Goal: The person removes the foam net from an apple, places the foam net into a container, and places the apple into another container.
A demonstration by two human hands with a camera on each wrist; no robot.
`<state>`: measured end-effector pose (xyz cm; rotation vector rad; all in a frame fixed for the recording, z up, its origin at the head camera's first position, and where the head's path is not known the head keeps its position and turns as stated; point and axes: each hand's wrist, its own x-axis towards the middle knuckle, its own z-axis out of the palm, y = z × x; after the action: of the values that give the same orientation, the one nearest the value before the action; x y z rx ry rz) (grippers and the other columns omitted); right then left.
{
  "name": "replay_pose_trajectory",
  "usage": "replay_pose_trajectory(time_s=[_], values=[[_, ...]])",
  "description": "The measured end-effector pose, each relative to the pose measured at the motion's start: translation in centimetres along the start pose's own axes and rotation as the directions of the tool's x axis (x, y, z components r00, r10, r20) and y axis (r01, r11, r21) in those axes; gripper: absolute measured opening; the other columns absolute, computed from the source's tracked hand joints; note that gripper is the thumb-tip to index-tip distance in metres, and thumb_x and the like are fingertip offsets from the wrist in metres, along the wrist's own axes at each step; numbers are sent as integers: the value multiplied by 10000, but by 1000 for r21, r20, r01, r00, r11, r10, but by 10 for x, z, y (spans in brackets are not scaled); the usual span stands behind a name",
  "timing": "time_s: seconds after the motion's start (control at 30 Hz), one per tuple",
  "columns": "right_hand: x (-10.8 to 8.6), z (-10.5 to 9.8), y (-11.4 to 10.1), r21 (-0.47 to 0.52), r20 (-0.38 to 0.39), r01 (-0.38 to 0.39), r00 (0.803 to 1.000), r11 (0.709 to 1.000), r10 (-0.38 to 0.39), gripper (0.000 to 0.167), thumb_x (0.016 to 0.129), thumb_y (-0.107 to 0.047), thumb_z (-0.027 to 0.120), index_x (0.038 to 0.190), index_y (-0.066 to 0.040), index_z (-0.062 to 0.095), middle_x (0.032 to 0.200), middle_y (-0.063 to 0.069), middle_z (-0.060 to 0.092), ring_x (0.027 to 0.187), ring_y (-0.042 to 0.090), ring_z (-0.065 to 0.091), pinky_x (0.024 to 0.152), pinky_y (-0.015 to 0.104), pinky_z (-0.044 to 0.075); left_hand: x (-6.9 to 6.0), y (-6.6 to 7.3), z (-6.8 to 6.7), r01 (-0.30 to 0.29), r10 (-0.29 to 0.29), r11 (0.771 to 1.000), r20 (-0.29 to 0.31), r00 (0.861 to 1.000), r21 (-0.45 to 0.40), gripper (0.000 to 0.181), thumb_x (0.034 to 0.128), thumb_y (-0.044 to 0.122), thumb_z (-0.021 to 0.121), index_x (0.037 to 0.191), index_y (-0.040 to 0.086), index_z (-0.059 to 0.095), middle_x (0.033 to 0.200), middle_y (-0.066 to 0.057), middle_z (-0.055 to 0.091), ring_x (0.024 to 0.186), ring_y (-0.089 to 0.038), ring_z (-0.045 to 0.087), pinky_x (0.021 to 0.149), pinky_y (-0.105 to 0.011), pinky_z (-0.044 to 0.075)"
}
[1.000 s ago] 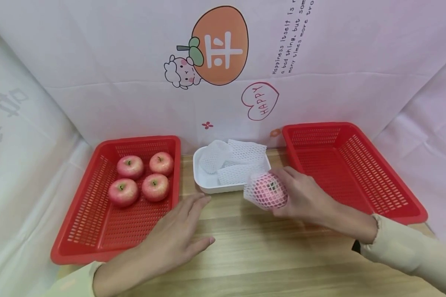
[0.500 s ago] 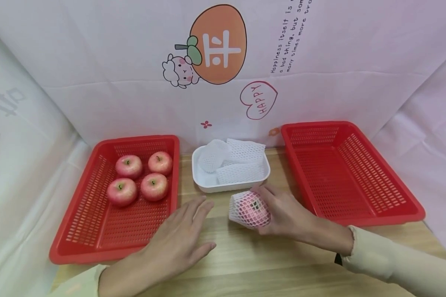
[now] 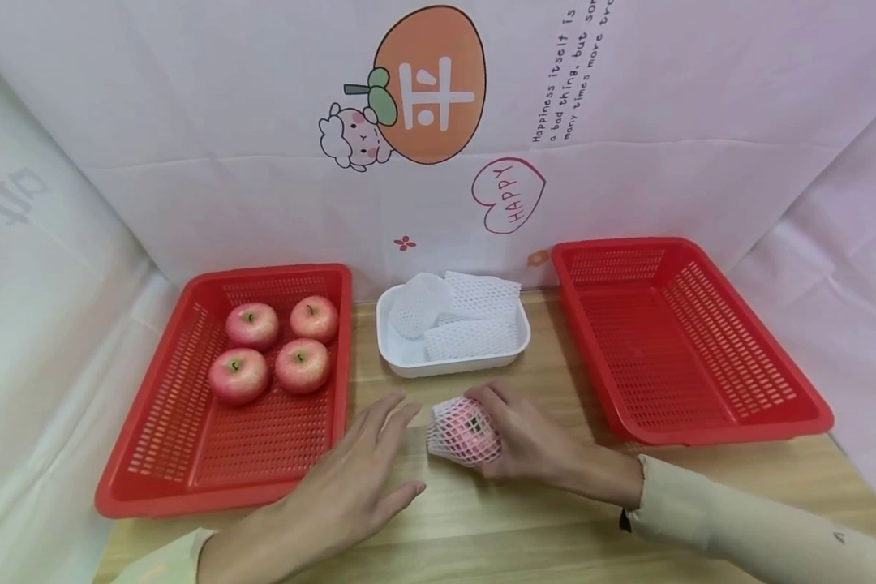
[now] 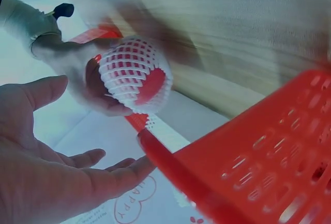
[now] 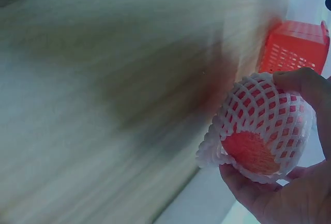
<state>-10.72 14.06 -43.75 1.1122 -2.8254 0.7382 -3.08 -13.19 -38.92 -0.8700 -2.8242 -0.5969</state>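
Observation:
My right hand (image 3: 529,442) grips an apple (image 3: 474,426) sleeved in a white foam net, in front of the white tray. In the right wrist view the thumb and fingers hold the netted apple (image 5: 261,131) from its sides, and bare red skin shows through a gap in the foam net (image 5: 227,115). My left hand (image 3: 346,478) holds nothing. Its fingers are extended and its thumb spread, beside the left red basket's near right corner. A space separates it from the netted apple, as the left wrist view also shows the left hand (image 4: 67,157) apart from it.
The left red basket (image 3: 263,454) holds several bare apples (image 3: 302,365). At the back centre a white tray (image 3: 453,369) contains foam nets (image 3: 474,337). The right red basket (image 3: 672,357) stands beyond the right forearm. A printed cloth (image 3: 263,105) hangs behind the wooden table (image 3: 438,535).
My right hand has carried the netted apple left and toward me, away from the tray and the right basket. The left hand has stayed nearly still.

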Motion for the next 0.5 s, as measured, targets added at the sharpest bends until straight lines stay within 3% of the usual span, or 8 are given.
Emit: replay_pose_trajectory(time_s=[0.17,0.5], values=[[0,10,3,27,-10,-3,1000,1000,3,905,602,-245,1004,1364,-22,570,1208,73,642,1036,179,672,886,376,622,0,0,3,12,-14,996,-25,1000,-84,805,885,296,875,1510,3,460,1501,-223,504,1395,-352,524,1112,-502,513],[0,19,8,75,-14,-11,1000,997,12,918,636,-251,1008,1398,-28,547,1230,69,621,1070,185,660,911,391,617,1,0,6,101,-115,967,-49,992,-236,808,866,240,900,1515,33,466,1480,-102,533,1408,-241,518,1155,-462,477]])
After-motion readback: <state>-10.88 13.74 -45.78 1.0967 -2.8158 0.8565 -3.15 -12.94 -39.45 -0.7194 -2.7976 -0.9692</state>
